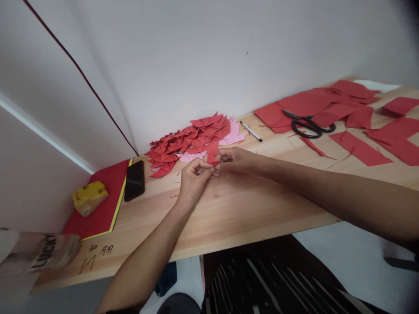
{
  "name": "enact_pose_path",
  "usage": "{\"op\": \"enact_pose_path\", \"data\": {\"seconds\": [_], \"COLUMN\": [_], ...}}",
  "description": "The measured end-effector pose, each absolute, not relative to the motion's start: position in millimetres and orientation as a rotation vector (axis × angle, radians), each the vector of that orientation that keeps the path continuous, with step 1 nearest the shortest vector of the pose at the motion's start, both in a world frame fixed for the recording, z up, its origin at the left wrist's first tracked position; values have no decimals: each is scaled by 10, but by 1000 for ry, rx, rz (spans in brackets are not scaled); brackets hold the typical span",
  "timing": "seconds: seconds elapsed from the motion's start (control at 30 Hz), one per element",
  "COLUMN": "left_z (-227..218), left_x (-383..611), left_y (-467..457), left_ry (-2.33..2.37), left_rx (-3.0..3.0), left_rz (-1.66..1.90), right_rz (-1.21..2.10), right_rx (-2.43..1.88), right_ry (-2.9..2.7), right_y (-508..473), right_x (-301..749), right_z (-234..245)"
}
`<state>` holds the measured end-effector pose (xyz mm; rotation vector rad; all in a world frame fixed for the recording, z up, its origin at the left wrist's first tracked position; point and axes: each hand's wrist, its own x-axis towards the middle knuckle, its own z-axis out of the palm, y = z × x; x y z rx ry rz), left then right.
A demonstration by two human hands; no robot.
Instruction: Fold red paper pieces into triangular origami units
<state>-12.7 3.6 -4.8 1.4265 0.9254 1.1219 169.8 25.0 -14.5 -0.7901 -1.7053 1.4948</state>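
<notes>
My left hand (193, 176) and my right hand (236, 160) meet over the wooden table (248, 205), both pinching a small red paper piece (212, 158) between their fingertips. Just behind them lies a heap of folded red paper pieces (188, 141) with some pink paper (233, 134) under it.
A pen (251, 131) and black scissors (309, 125) lie to the right, among flat red paper sheets (330, 107). At the left sit a black phone (134, 180), a red pad (103, 205) bearing a yellow packet (89, 197), and a wrapped pack (39, 252). A white wall stands behind.
</notes>
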Motion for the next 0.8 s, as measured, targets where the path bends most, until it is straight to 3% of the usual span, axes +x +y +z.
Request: {"op": "enact_pose_path", "data": {"seconds": [0.3, 0.8], "left_z": [-15, -16], "left_x": [-129, -128], "left_y": [29, 29], "left_ry": [881, 930], "left_rx": [1381, 1453], "left_rz": [1115, 1140], "right_rz": [1584, 1578], "right_rx": [-669, -934], "right_ry": [-1670, -1712], "right_y": [224, 238], "right_x": [1740, 1788], "right_z": [-44, -29]}}
